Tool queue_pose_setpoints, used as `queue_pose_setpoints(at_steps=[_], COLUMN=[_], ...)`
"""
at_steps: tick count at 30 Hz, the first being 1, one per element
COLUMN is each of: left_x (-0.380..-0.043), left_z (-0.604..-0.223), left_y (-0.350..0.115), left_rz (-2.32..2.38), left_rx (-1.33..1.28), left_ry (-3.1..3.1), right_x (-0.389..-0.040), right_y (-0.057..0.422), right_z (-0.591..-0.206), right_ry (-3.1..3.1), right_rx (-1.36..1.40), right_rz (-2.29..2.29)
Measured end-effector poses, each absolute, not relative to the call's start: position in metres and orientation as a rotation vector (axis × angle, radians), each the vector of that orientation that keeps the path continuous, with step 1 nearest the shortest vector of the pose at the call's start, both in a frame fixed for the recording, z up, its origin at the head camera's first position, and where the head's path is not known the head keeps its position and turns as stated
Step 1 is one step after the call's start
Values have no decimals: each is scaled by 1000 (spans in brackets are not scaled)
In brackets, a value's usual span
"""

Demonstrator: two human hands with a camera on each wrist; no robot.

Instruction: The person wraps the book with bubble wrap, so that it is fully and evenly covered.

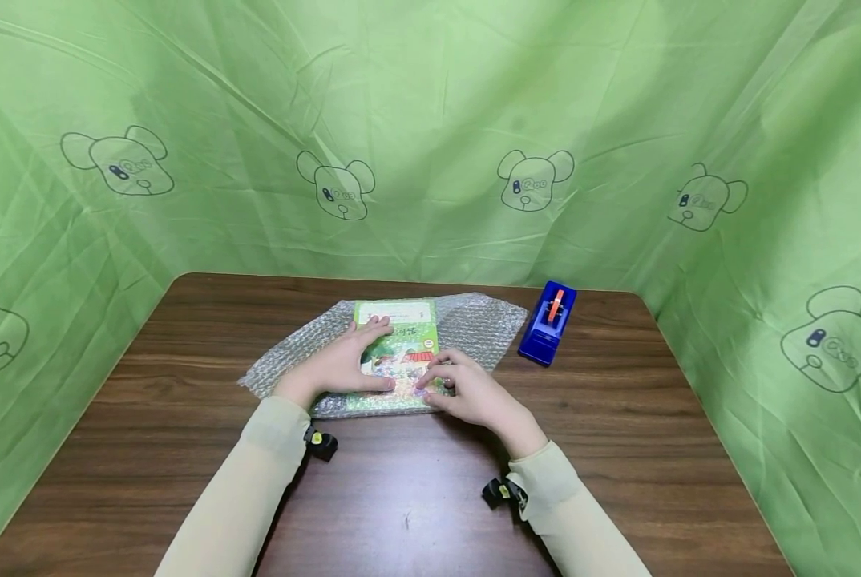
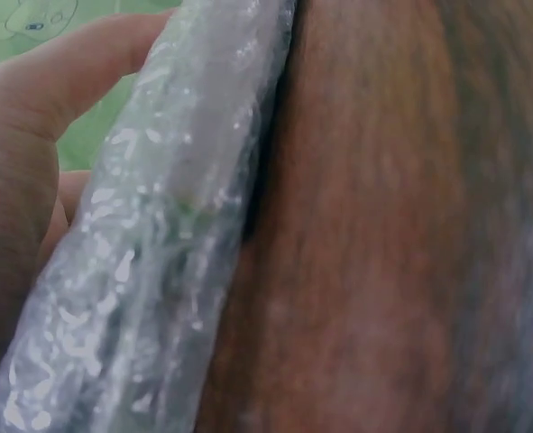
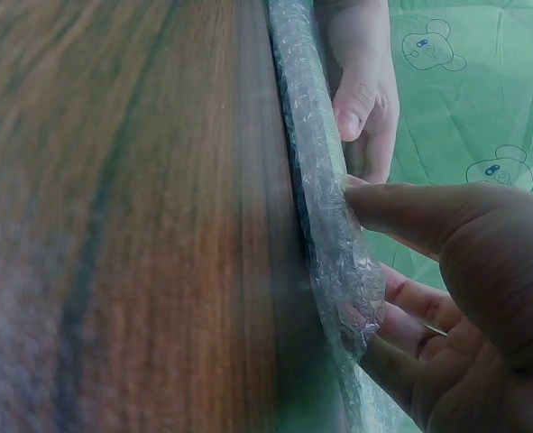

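Observation:
A book (image 1: 400,330) with a green illustrated cover lies on a sheet of bubble wrap (image 1: 484,324). The wrap covers the book's near edge, and its sides spread out left and right. My left hand (image 1: 340,365) rests on the book's left side with fingers and thumb spread. At the near right corner, my right hand (image 1: 474,393) has curved fingers and holds the bubble wrap (image 3: 347,280) by its edge; a fingertip shows faintly through the clear plastic. Along the package's front, bubble wrap (image 2: 149,234) fills much of the left wrist view.
A blue tape dispenser (image 1: 548,324) with an orange roll stands behind and to the right of the wrap. Everything sits on a dark wooden table (image 1: 618,449). Green curtains (image 1: 430,104) with printed bear heads enclose its back and sides.

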State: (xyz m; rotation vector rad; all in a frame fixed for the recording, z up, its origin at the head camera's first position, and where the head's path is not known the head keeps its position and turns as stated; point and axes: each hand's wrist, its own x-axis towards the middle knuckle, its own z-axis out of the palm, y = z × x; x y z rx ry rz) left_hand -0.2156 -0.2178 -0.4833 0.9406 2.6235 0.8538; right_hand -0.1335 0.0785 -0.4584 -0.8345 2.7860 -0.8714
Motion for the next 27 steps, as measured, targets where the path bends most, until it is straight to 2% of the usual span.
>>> queue_pose_setpoints(at_steps=[13,27], left_x=[-215,-209], left_z=[-483,-474], left_y=[-216,-214], left_rz=[877,838], left_rx=[982,899], left_ry=[2605,2661], right_x=[-132,-133], right_y=[78,79], right_z=[-456,-458], right_ry=[2792,2778], right_rx=[-825,-827], right_rz=[-875,-886])
